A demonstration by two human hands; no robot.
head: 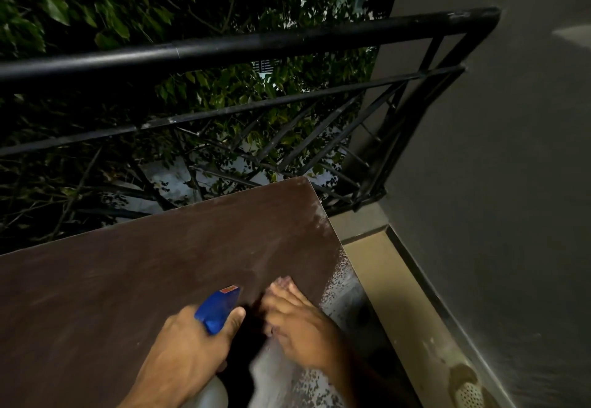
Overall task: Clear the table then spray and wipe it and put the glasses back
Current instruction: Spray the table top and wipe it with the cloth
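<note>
My left hand (188, 347) grips the blue-headed spray bottle (217, 310) above the brown table (128, 279). My right hand (297, 321), blurred, fingers extended, rests on a white cloth (271, 375) at the wet right edge.
</note>
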